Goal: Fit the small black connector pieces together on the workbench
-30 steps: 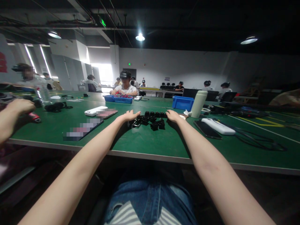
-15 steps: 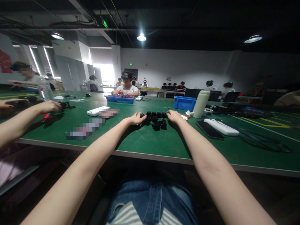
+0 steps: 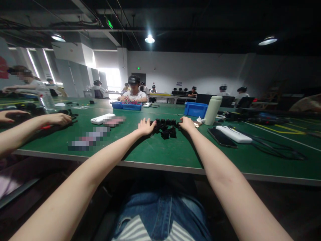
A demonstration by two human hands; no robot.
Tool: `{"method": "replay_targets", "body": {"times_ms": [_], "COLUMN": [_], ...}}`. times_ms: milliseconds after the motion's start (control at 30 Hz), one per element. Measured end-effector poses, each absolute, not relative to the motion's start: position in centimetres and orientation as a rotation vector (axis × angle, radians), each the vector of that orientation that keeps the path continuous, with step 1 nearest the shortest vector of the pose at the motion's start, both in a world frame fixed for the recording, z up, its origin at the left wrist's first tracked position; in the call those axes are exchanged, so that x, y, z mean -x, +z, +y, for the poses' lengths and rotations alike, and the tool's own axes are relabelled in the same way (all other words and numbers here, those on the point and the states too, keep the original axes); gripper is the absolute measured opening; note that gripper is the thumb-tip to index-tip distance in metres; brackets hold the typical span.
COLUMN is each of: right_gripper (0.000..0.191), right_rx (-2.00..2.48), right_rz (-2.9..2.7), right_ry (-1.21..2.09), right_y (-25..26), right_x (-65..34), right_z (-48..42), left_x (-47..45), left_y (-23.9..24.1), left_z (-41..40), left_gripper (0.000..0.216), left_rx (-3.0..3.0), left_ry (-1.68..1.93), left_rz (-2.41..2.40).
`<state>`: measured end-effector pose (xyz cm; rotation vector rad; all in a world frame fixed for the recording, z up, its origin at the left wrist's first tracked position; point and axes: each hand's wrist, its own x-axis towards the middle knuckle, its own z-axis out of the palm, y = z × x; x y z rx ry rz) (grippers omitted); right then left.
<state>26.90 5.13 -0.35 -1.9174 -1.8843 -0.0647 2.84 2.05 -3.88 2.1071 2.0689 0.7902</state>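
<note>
In the middle of the frame, a group of small black pieces (image 3: pixel 165 127) is lying on the green table (image 3: pixel 160 152), between the person's two hands. The farther pieces are forming a rough row, while a few others are sitting nearer to the table edge; their exact kind is too small to tell.

The left hand (image 3: pixel 146 127) is resting at the left end of this group, palm downward. Its fingers are spreading moderately apart, with the thumb pointing toward the pieces — it is seemingly not grasping any of them. The right hand (image 3: pixel 187 123) is placing itself at the right end, its fingers bending inward and their tips meeting the dark edge of the group. Whether these fingers are gripping a piece, one cannot tell.

Right of centre, a pale green bottle (image 3: pixel 213 110) is standing near a blue box (image 3: pixel 195 109). Farther right, a black phone (image 3: pixel 222 137) is lying just beside a white oblong device (image 3: pixel 233 134), and a dark cable (image 3: pixel 276 151) is curving past them.

At the left of the frame, a co-worker's hand (image 3: pixel 59 119) is reaching over the table — a clear plastic bottle (image 3: pixel 46 100) is standing behind it.
</note>
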Motion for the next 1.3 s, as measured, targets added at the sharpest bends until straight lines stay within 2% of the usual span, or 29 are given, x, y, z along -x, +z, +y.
{"method": "replay_targets", "body": {"times_ms": [200,333,467,567,733,833,1100,1300], "right_gripper": [0.026,0.024,0.025,0.022,0.017,0.011,0.012,0.018], "right_rx": [1.929,1.867,1.564,1.214,0.863,0.867,0.83,0.951], "right_rz": [-1.92,-1.77,-1.46,-1.455,-1.456,-1.308,-1.289,-1.347], "right_ry": [0.064,0.139,0.11,0.201,0.838,1.001,1.119,0.989], "right_y": [-0.5,-0.7,0.2,1.6,2.2,1.7,1.3,0.7], "right_x": [-27.0,-26.9,-26.2,-24.3,-19.5,-18.0,-19.0,-18.7], "right_z": [5.9,5.6,5.0,4.5,2.9,2.0,0.8,1.5], "left_x": [-3.9,-5.5,-6.4,-6.4,-5.7,-5.1,-5.2,-5.6], "left_y": [-1.5,-0.1,0.3,0.2,-0.3,-0.6,-0.1,0.1], "left_z": [1.9,2.1,1.9,1.4,1.1,1.4,0.7,0.5], "left_gripper": [0.071,0.061,0.044,0.039,0.04,0.039,0.031,0.027], "left_rx": [-2.15,-2.145,-2.188,-2.18,-2.053,-1.914,-1.279,-1.093], "left_ry": [0.901,1.157,1.548,1.707,1.613,1.52,1.364,1.35], "left_rz": [2.059,1.918,1.597,1.381,1.184,1.085,0.787,0.886]}}
